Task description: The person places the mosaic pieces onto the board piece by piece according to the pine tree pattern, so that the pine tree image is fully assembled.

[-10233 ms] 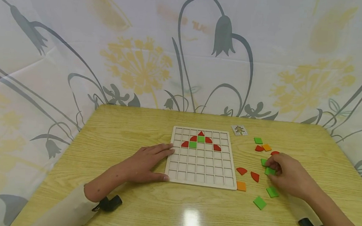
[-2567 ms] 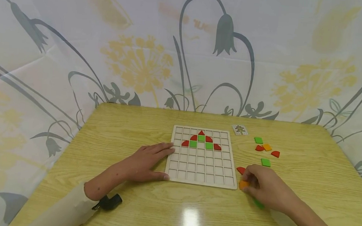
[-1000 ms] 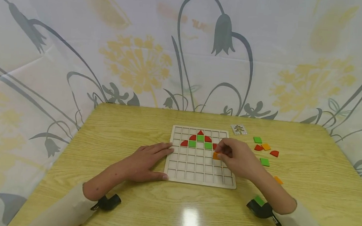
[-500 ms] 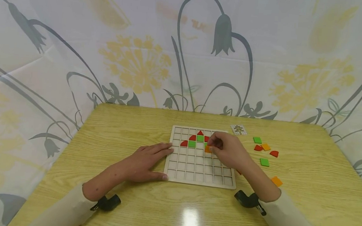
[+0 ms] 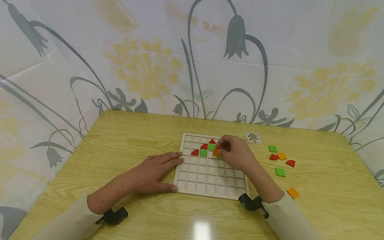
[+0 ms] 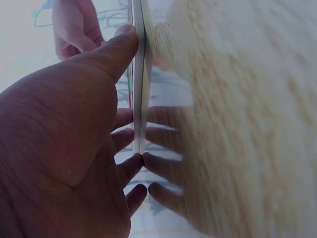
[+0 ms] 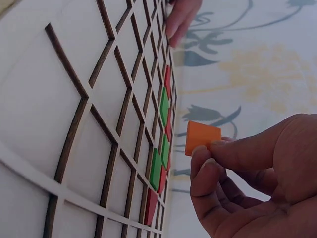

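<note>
A pale wooden grid board [image 5: 193,176] lies on the table with red and green pieces set in its upper cells. Among these are a red triangle [image 5: 212,141], a green square [image 5: 203,153] and a red quarter-circle [image 5: 195,152]. My right hand [image 5: 234,152] pinches an orange square tile [image 7: 202,137] between thumb and fingertips, held just over the board's upper middle; the hand hides the pieces on that side. With fingers extended, my left hand [image 5: 155,173] rests at the board's left edge, thumb and fingertips touching it, as the left wrist view also shows.
Right of the board lie loose tiles: a green square [image 5: 280,172], an orange square [image 5: 293,193], a red quarter-circle [image 5: 290,163] and several others. A small pattern card [image 5: 252,138] sits beyond the board's upper right corner. A floral cloth [image 5: 142,68] hangs behind the table.
A green square has been added to the board since the earliest frame. My right hand took an orange tile from beside the board and carried it left and upward over the grid. My left hand stayed.
</note>
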A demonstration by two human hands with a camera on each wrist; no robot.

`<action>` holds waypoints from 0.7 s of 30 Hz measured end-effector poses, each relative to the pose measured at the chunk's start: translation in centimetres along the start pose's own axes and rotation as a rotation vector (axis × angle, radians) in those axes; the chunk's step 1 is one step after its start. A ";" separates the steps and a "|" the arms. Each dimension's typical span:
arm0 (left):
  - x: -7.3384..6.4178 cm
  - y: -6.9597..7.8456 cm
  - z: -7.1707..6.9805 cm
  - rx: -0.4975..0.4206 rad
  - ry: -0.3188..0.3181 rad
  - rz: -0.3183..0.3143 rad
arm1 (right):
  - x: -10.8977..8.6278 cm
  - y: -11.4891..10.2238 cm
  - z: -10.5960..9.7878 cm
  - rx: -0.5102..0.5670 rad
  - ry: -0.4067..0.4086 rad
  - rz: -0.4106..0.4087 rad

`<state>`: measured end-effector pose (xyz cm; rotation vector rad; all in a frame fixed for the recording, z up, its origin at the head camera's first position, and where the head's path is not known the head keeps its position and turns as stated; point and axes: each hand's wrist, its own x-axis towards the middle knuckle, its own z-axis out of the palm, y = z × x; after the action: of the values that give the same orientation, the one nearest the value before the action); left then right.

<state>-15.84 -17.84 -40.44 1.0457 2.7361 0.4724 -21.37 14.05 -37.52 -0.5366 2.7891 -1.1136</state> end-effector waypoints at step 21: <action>0.0 0.0 0.0 0.000 0.024 0.024 | 1.1 1.2 2.0 0.042 0.025 -0.026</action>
<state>-15.88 -17.83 -40.46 1.0807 2.7471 0.4910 -22.36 13.19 -39.74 -0.5597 2.7807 -1.1888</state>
